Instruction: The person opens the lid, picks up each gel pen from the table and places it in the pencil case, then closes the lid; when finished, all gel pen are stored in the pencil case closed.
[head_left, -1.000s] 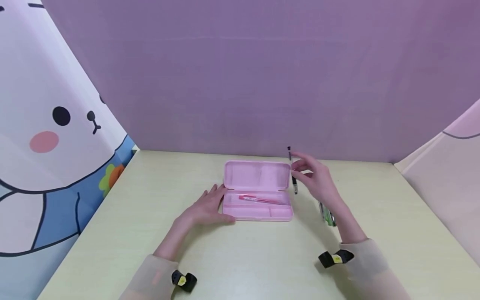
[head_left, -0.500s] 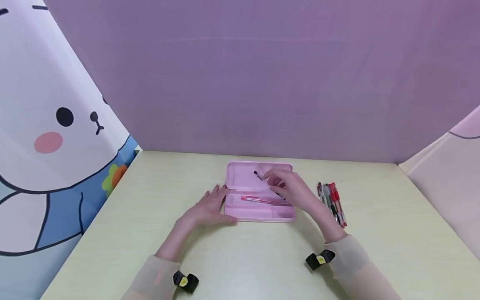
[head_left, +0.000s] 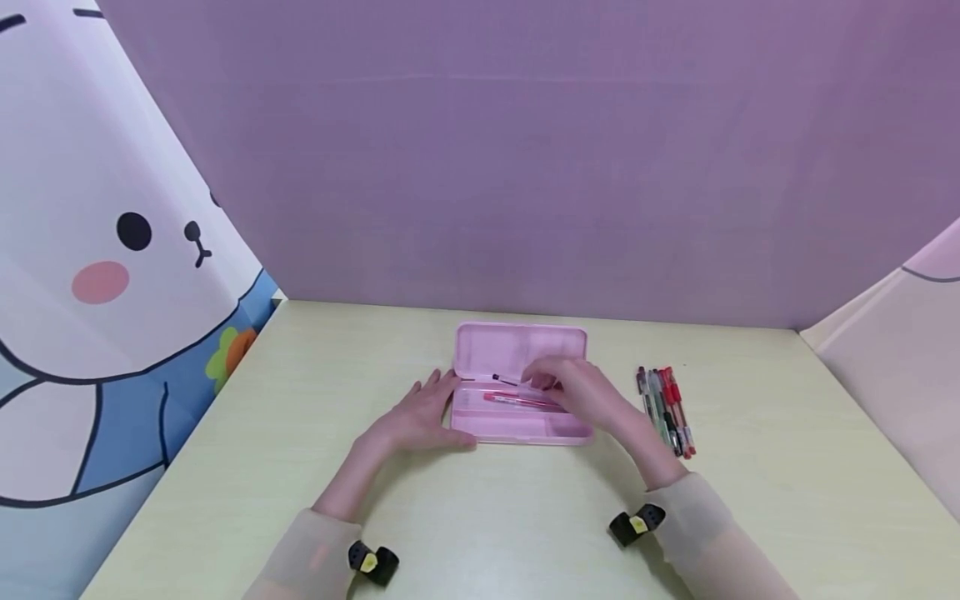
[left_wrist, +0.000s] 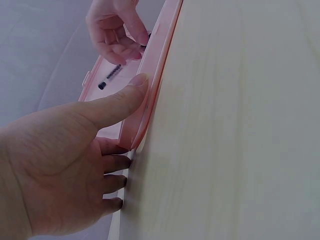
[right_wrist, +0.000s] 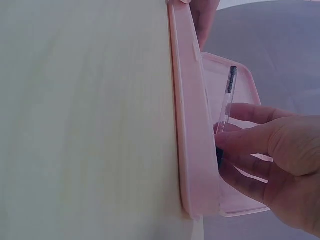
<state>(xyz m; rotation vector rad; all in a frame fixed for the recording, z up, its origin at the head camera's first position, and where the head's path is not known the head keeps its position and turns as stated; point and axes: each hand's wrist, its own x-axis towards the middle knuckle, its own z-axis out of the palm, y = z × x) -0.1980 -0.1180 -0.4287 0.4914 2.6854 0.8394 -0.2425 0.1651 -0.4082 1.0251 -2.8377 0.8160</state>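
Observation:
A pink pencil case (head_left: 495, 428) lies on the table with its lid (head_left: 491, 348) swung back. My left hand (head_left: 417, 417) rests against its left end, fingers straight along the side, thumb at the front edge. Over the case's back compartment, my right hand (head_left: 579, 388) pinches a clear-barrelled pen with black ends (right_wrist: 228, 100) between thumb and fingers. That pen slants low over the case, its far end pointing left, its middle partly hidden by the fingers. Inside the back compartment lies a red-pink pen (head_left: 516, 401), its right end covered by my right hand.
On the table (head_left: 480, 517), to the right of the case, several pens (head_left: 666, 412) with dark, green and red parts lie side by side near my right forearm. A purple backdrop (head_left: 480, 167) rises behind the table's back edge.
My right hand has brought the black-ended pen from right of the case leftward over it, then lowered it toward the back compartment. My left hand has stayed at the case's left end.

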